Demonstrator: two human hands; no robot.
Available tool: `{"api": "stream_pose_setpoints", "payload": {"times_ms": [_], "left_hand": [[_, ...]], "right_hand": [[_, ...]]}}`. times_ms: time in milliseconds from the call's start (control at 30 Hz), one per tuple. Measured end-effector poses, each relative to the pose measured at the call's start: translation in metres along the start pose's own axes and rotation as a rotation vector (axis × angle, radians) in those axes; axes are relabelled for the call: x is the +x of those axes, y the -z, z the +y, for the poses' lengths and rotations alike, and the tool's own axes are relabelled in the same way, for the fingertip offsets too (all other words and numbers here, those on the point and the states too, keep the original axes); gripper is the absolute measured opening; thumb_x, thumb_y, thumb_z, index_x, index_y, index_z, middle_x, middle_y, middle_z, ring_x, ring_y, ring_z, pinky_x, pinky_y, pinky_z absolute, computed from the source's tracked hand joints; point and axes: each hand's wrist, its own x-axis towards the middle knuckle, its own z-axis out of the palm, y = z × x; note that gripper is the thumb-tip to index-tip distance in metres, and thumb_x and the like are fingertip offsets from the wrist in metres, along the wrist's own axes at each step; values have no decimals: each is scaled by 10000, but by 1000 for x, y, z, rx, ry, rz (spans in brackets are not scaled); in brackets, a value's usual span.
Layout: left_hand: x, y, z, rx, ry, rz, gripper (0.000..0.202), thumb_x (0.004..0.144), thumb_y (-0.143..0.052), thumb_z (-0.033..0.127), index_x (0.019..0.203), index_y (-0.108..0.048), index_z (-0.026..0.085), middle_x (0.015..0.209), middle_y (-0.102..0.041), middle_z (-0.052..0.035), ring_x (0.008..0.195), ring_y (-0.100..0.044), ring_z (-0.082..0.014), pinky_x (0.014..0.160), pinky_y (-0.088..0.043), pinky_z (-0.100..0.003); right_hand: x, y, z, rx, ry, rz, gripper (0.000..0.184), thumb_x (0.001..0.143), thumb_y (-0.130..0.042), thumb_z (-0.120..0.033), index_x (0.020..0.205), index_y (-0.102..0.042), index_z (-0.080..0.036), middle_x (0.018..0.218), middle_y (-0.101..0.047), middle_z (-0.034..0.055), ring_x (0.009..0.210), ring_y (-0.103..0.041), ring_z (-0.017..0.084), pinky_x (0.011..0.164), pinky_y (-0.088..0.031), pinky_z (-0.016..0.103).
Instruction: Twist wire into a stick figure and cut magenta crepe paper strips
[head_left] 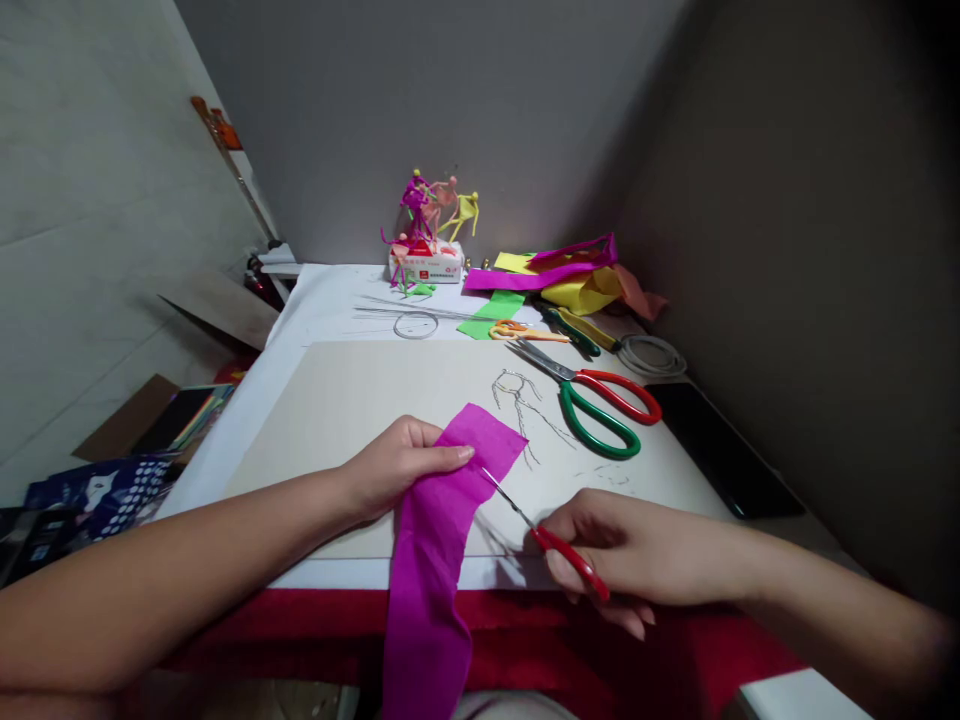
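Observation:
My left hand (401,462) pinches a long strip of magenta crepe paper (431,560) near its upper end, thumb on top. The strip hangs down past the table's front edge. In my right hand (622,545) is a small pair of scissors (570,562) with red handles, its blades pointing up and left. The blade tips meet the right edge of the strip, just below my left thumb. Beyond the paper, a twisted wire figure (517,395) lies on the pale board (330,400). Larger scissors (600,385) with one red and one green handle rest open to its right.
Finished-looking coloured figures (431,205) stand on and around a small box (426,264) at the back. Crepe strips (577,275), pliers (574,330), orange-handled scissors (525,332) and a wire coil (651,355) lie at the back right. A black phone (720,450) rests at the right edge.

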Motion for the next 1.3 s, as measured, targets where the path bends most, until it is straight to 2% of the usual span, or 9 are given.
{"api": "stream_pose_setpoints", "payload": {"times_ms": [300,833,967,1100,1300], "left_hand": [[0,0,0,-18,8,-48,176,732,-706,251,636,-715,105,529,-669,-29,417,-547,-51,430,-393,-141],[0,2,0,-6,41,-81,182,740,-700,248,626,-716,106,500,-653,-24,397,-537,-46,419,-399,-137],[0,4,0,-13,40,-141,156,741,-699,247,685,-729,105,572,-691,-44,455,-589,-71,463,-440,-154],[1,4,3,-1,63,-195,152,696,-735,213,800,-735,101,718,-733,-68,586,-653,-113,577,-501,-194],[1,4,7,65,135,-193,144,673,-752,193,782,-733,101,715,-733,-49,592,-644,-96,605,-498,-186]], "right_hand": [[1,5,8,13,44,-21,416,834,-498,-539,670,-459,-159,463,-447,-46,385,-377,52,406,-319,169],[0,9,6,-36,73,-19,393,838,-529,-483,645,-464,-146,533,-434,-45,405,-337,32,393,-272,157],[-1,9,8,-51,62,7,392,829,-538,-485,646,-471,-145,514,-408,-57,397,-317,29,383,-263,151],[-3,8,8,-52,46,30,391,824,-543,-487,643,-472,-148,503,-390,-63,395,-304,29,377,-260,148],[-2,7,8,-55,21,42,385,806,-563,-483,635,-467,-152,504,-382,-61,406,-315,36,378,-270,152]]}}
